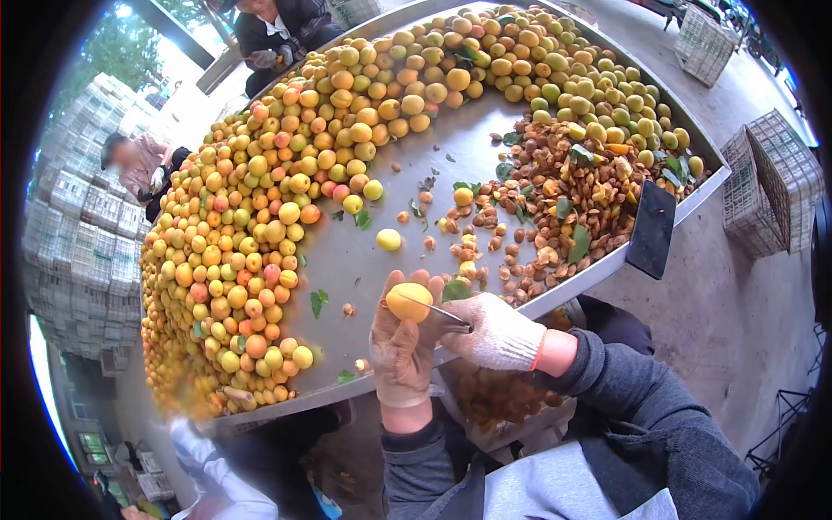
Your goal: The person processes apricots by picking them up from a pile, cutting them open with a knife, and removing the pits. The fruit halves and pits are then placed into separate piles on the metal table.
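Observation:
My left hand (400, 368), in a thin pale glove, is closed around a yellow apricot (407, 302) above the near edge of the metal table (347, 269). In my right hand (501, 333), which wears a white knit glove with an orange cuff, is a thin metal tool (451, 317). Its narrow tip meets the side of the apricot. A green leaf (456, 289) shows just behind my hands. Beyond them, a single apricot (388, 239) lies on the bare metal.
Whole apricots (251, 251) are heaped along the left and far sides. Brown pits (555, 204) pile up at the right. A black phone (652, 230) rests on the right rim. Other people (139, 165) sit around the table, and crates (771, 186) stand on the floor.

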